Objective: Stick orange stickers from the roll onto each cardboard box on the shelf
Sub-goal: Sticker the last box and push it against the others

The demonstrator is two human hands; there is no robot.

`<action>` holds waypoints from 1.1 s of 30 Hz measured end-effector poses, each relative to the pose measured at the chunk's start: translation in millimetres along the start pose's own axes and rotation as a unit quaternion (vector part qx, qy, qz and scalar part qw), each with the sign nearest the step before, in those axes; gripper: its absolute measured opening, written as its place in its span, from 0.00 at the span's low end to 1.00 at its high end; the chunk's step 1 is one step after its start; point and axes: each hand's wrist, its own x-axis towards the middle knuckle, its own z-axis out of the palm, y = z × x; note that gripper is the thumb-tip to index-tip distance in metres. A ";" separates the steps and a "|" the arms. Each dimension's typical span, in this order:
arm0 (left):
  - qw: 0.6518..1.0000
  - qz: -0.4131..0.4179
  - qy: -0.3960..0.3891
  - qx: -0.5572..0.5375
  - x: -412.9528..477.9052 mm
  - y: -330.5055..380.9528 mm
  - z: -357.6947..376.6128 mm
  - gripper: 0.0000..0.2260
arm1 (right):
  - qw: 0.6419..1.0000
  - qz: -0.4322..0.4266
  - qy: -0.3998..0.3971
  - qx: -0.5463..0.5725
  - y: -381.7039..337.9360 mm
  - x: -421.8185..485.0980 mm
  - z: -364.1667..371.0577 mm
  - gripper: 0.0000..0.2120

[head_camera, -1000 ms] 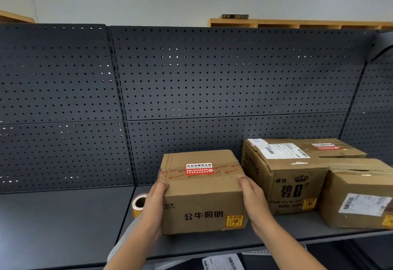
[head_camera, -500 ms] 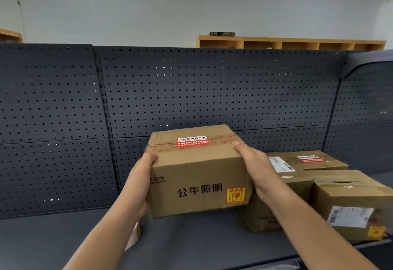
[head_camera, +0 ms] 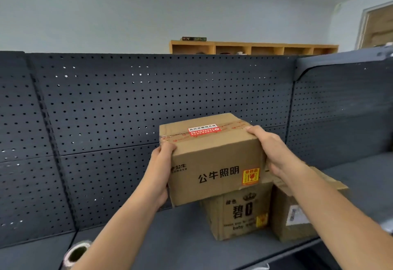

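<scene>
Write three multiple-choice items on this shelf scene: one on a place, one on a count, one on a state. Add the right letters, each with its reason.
1. Where does the pale round sticker roll lie? A) on the dark grey shelf, left of the boxes; B) on the floor; C) inside a drawer.
2. How many brown cardboard boxes show? A) two; B) three; C) five.
3. What state is the brown cardboard box with black characters in? A) lying untouched; B) gripped at its sides by left hand and right hand; C) open, flaps up.

1 A: it sits at the shelf's near left.
2 B: the gripped box, the crown-printed box and a plain box beside it.
3 B: fingers curl over its top edges.
</scene>
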 end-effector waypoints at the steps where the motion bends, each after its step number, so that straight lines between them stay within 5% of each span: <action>1: 1.000 0.001 -0.003 0.004 2.8 -0.1 11.5 0.20 | 1.000 0.002 0.005 0.004 1.6 6.8 -9.5 0.21; 11: 0.997 -0.016 -0.025 0.075 32.4 -6.4 96.3 0.28 | 0.998 0.036 0.047 0.037 21.9 59.7 -79.5 0.20; 26: 0.994 0.001 -0.015 0.106 46.4 -31.6 101.5 0.30 | 0.998 0.035 0.045 -0.002 40.0 76.0 -85.0 0.20; 33: 0.936 0.213 0.050 0.275 47.5 -23.7 89.6 0.23 | 0.964 -0.159 0.153 -0.150 37.4 71.6 -88.0 0.14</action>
